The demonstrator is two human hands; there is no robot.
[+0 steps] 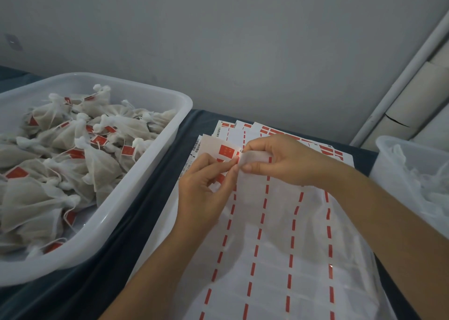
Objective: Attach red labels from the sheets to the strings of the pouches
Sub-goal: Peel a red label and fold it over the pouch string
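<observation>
A label sheet (274,234) with red dashed strips lies in front of me, over several more sheets (255,131) fanned out behind it. My right hand (281,161) curls the sheet's top edge (252,158) up between thumb and fingers. My left hand (204,181) pinches at a small red label (237,160) right at that bent edge. A whole red label (226,151) shows just above my left fingers. Many tied white pouches (73,149), most with red labels on their strings, fill the white tub (136,198) on the left.
A second translucent tub (398,164) holding white mesh material stands at the right. The sheets and tubs rest on a dark blue cloth (155,173). A grey wall rises behind, with a white pipe (401,83) and cardboard tubes at the far right.
</observation>
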